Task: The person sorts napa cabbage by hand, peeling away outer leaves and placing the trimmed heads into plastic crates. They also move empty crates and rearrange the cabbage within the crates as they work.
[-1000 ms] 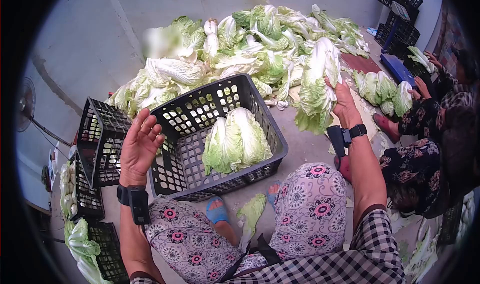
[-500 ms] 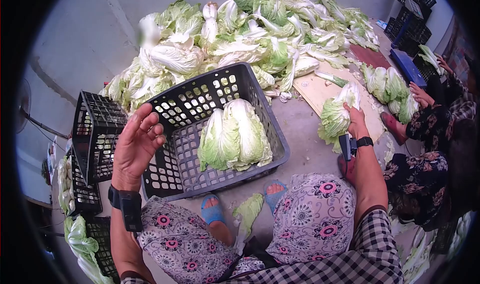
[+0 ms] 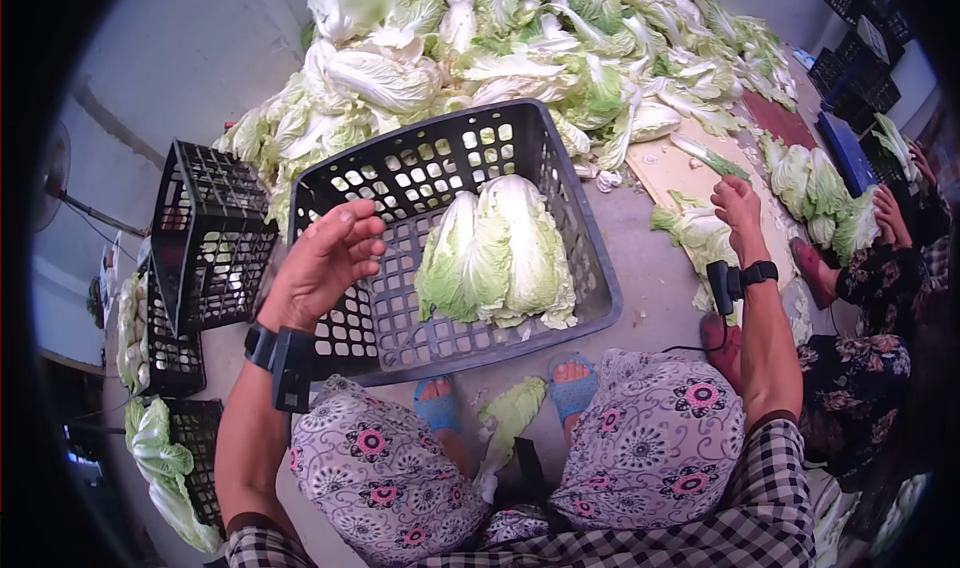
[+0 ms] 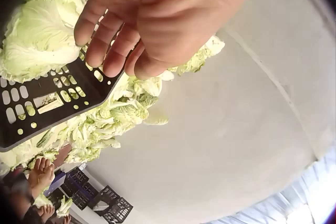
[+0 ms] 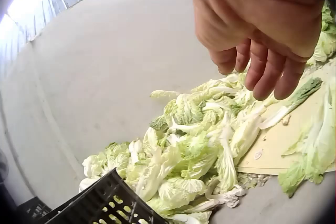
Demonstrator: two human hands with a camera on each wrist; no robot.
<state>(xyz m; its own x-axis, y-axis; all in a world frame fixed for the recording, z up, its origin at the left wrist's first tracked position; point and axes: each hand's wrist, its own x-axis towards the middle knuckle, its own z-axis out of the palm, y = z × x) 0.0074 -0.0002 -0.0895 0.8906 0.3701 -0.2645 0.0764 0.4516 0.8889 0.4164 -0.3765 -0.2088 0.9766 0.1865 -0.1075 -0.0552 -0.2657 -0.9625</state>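
Observation:
Over the left rim of a black crate (image 3: 585,218), the left hand (image 3: 330,258) hangs in the air, palm turned inward, fingers loosely bent and holding nothing. Inside the crate two cabbages (image 3: 515,248) lie side by side. The right hand (image 3: 740,208) is above a yellowish board (image 3: 690,153), fingers bent downward with nothing in them; the right wrist view shows the same hand (image 5: 257,29) empty. Just below and left of it, a leafy cabbage (image 3: 700,228) lies on the board, partly behind the wrist.
A large cabbage heap (image 3: 480,68) lies against the wall behind the crate. Other black crates (image 3: 215,248) stand at the left. Several cabbages (image 3: 815,188) lie at the right beside another person's hands (image 3: 890,218). A loose leaf (image 3: 515,408) is on the floor between the feet.
The right hand carried a cabbage down to the board on the right, let go and rose slightly. The left hand shows nearer the crate, still empty, as the head view shifted.

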